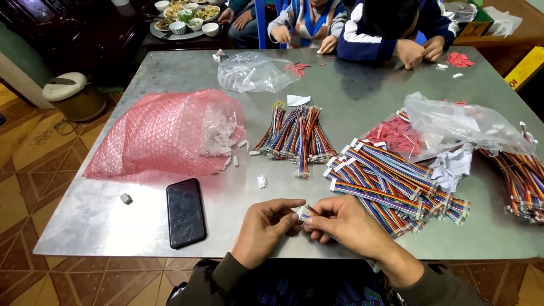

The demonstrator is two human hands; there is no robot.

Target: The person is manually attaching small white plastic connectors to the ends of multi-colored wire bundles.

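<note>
At the near table edge, your left hand (pixel 265 225) and right hand (pixel 345 224) both pinched one striped cable (pixel 307 212), its length running rightward under your right palm.

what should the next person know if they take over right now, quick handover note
Left hand and right hand: both pinch the end of one ribbon cable near the table front edge; a small white piece sits at its tip.
Cables: fanned stack right of the hands, smaller bunch mid-table, more at the far right edge.
White connectors spill from the pink bubble bag; a few lie loose.
Phone left of the hands.
Done or left: cannot tell which piles are finished.
</note>
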